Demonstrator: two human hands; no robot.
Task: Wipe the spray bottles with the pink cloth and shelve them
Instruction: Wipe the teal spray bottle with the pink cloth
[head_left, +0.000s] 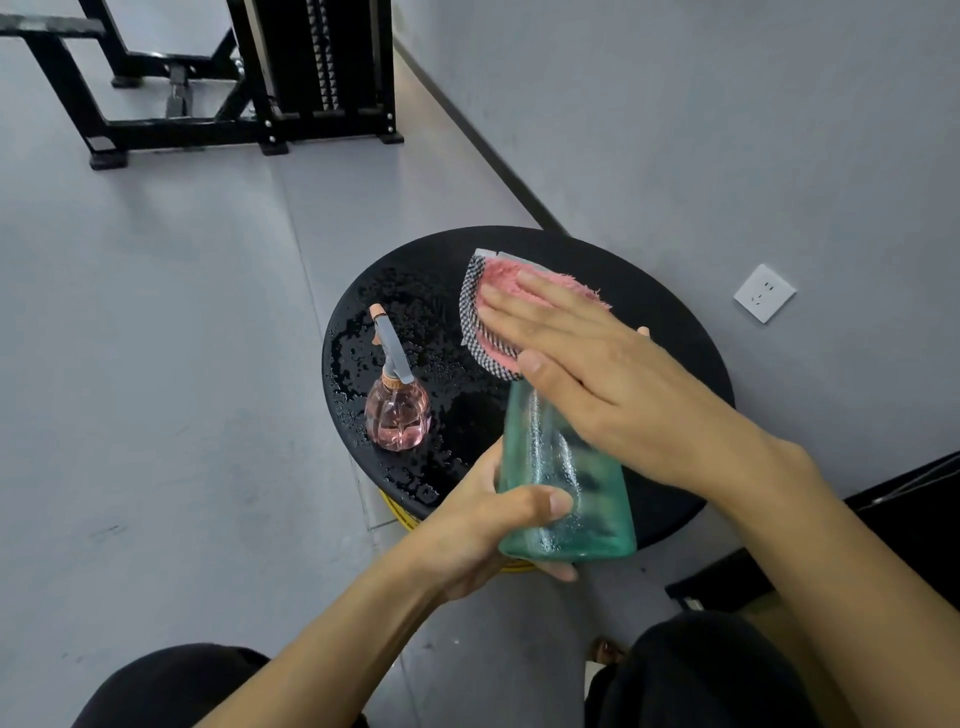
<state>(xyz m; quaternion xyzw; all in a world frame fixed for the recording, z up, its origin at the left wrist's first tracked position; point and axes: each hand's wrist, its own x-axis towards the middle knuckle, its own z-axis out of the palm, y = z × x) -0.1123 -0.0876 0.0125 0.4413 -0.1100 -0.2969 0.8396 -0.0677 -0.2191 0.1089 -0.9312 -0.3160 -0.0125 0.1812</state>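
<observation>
Left fingers (556, 571) curl round the green bottle (566, 499) — right fingers (545, 317), straight, press the pink cloth (501, 275).

You have a single view, from the camera on your head. It faces forward and steeply down: your knees (171, 686) sit at the bottom edge, and both forearms reach up from there to mid-frame. The table (649, 291) lies close, just right of centre. The bottle (566, 493) gripped in your left hand (483, 525) and your flat right hand (597, 374) come nearer still. Floor (156, 338) fills the left, wall (727, 130) the right, and a black frame (249, 124) stands far off at top left.
</observation>
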